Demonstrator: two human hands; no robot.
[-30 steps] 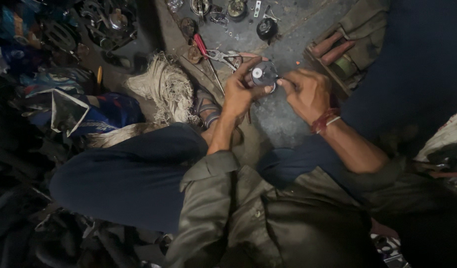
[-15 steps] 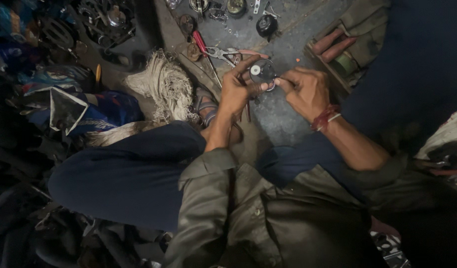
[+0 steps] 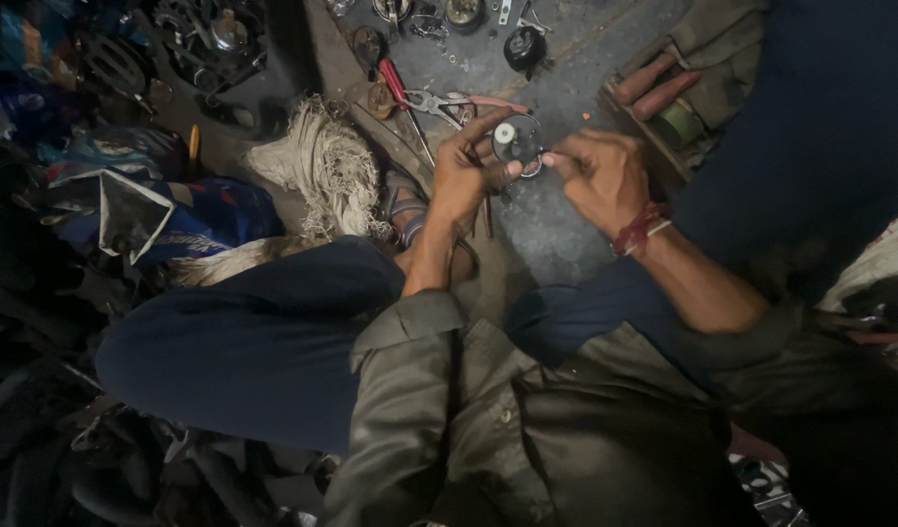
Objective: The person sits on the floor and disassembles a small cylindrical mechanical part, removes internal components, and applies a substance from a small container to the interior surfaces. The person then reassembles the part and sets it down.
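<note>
Head view, left hand: the left hand [image 3: 463, 176] grips a small round dark part [image 3: 518, 140] from its left side, thumb under it and fingers curled over its top edge.
Head view, right hand: the right hand [image 3: 600, 176] comes in from the right with its fingertips [image 3: 551, 161] pinched together at the part's lower right edge; whatever they pinch is too small to make out.
Round part: held above the grey floor [image 3: 556, 224], between the two hands, with a pale round spot on its face. Its lower rim is hidden by the left thumb.
Wrist: a red band [image 3: 639, 226] sits on the right wrist.
Near the hands: pliers with pale red handles [image 3: 449, 102] lie on the floor just beyond the left hand, partly covered by its fingers. A red-handled screwdriver [image 3: 398, 86] lies beside them.
Left of the hands: a frayed bundle of pale rags [image 3: 317, 166] lies on the floor.
Top edge: more round metal parts [image 3: 524, 46] lie well apart from the hands; several are cut off by the frame.
Right side: an open box of tools [image 3: 663, 98] is half hidden by a dark blue trouser leg [image 3: 810, 146].
Left side: a dark heap of clutter [image 3: 98, 127], too dim to sort out.
Bottom: the person's olive shirt [image 3: 488, 420] blocks the lap.
</note>
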